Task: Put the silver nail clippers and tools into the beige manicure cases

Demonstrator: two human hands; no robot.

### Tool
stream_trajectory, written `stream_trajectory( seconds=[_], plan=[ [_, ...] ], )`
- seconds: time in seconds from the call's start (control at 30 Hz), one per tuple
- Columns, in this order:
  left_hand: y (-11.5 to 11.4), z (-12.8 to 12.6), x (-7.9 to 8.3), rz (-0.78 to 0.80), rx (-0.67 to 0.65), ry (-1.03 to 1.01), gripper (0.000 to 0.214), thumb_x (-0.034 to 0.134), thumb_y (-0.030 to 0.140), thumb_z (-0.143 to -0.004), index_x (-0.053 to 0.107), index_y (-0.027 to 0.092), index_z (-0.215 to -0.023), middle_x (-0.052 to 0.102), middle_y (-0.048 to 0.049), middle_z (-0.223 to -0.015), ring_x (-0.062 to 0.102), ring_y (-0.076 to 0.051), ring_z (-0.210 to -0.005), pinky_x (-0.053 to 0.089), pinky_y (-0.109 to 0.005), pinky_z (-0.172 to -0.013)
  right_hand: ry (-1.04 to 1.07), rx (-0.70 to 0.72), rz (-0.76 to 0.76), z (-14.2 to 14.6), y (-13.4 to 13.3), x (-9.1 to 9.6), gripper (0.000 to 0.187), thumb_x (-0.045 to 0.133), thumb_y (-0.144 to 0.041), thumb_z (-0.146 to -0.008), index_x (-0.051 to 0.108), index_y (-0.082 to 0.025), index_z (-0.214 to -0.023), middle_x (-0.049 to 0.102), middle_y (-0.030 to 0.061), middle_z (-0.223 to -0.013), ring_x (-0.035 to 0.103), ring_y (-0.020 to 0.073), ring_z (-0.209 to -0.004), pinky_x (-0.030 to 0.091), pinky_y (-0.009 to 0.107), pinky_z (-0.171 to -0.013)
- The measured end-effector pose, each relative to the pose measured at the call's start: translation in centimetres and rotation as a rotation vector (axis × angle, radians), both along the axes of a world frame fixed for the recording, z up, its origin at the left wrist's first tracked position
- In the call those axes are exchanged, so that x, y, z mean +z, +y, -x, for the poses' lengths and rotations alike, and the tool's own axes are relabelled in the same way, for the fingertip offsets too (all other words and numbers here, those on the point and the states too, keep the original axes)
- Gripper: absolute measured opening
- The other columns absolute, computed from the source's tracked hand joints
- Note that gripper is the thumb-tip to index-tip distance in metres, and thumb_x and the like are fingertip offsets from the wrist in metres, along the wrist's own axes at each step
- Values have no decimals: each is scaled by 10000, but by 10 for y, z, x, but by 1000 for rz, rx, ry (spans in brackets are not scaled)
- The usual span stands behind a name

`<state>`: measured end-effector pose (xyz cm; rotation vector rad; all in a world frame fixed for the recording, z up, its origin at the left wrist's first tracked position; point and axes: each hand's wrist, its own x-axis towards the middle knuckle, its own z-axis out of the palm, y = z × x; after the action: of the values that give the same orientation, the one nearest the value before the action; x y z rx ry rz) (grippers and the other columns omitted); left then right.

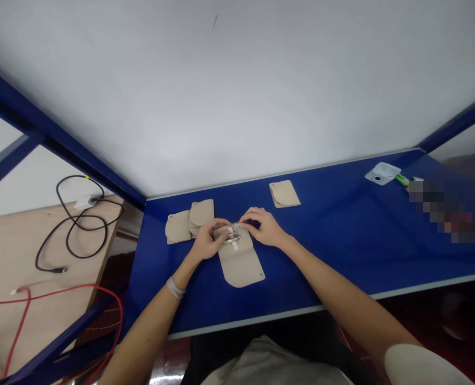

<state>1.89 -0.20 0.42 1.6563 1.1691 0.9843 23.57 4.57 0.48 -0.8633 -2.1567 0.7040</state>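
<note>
A beige folding case [243,266] lies opened out on the blue table, its rounded flap towards me. Small shiny metal tools [234,237], perhaps nail clippers, sit across its upper half by a pale strap. My left hand [208,241] grips the upper left of the case, thumb over the front by the tools and fingers at the top edge. At the upper right edge, my right hand [266,229] pinches with thumb and index finger. A dark patch shows between those fingers; I cannot tell whether it is a thing or shadow.
Closed beige cases [202,213] overlap left of my hands; another closed case [285,193] lies further back. A pale packet [382,173] and a green item [401,179] are at far right. Blue frame posts flank the table [341,224]. Black cable [77,218] lies on a wooden surface at left.
</note>
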Motion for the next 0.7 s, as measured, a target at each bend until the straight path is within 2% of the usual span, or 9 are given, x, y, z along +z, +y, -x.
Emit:
stream_trajectory(
  seconds=[0.2,0.4,0.53,0.7],
  plan=[
    [1,1,-4,3,28,16,273,609,320,-839,639,140,-1041,697,-104,-1003,651,-210,-916,502,-297,-799,-110,20,-108,2,-2,2,105,546,-197,-894,648,-177,-908,619,46,-856,535,173,-804,343,365,-780],
    [2,1,-6,14,52,42,275,613,331,-834,660,139,-1025,709,-105,-997,659,-211,-911,508,-295,-805,-117,23,-142,4,-4,2,107,533,-202,-902,637,-182,-919,615,46,-859,526,175,-806,341,365,-781],
    [3,1,-8,24,69,62,271,609,330,-832,667,134,-1010,714,-103,-978,660,-198,-871,508,-273,-758,-112,29,-159,5,-5,2,111,523,-205,-907,630,-177,-919,614,43,-851,522,172,-797,339,359,-773],
    [3,1,-7,44,77,76,278,603,329,-828,672,125,-1004,718,-92,-938,633,-150,-718,483,-236,-638,-120,15,-186,6,-8,2,141,481,-216,-930,615,-174,-923,610,46,-851,521,174,-804,336,365,-792]
  ],
)
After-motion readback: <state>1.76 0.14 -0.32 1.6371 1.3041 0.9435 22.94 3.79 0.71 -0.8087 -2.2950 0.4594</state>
